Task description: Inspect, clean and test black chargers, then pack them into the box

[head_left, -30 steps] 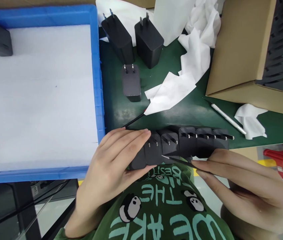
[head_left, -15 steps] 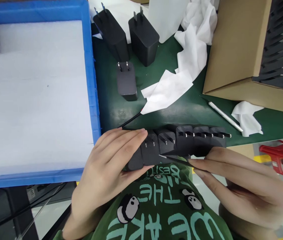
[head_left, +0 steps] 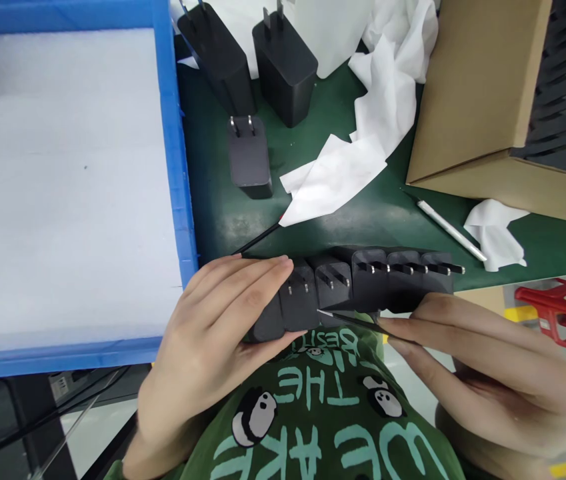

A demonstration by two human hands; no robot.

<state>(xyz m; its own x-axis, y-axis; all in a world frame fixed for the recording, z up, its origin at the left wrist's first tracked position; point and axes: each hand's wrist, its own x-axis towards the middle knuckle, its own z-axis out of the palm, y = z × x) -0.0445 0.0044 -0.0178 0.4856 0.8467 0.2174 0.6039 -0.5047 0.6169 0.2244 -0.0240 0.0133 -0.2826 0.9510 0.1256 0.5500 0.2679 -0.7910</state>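
A row of black plug chargers lies along the front edge of the green table, prongs facing up. My left hand is closed round the left end of this row, fingers over the top and thumb along the near side. Part of the end charger is covered by the fingers. Between the thumb and fingers of my right hand are thin black tweezers. Their pale tip touches or nearly touches the near side of a charger beside my left hand.
Three more chargers, one of them small, stand farther back. Left is a blue tray with a white liner. Crumpled white wipes, a white pen-like tool and a cardboard box occupy the right. A red stool stands beyond the edge.
The view has shifted slightly, moving the tray and back chargers a little up and left in the picture. Both hands, the tweezers and the row keep almost the same position.
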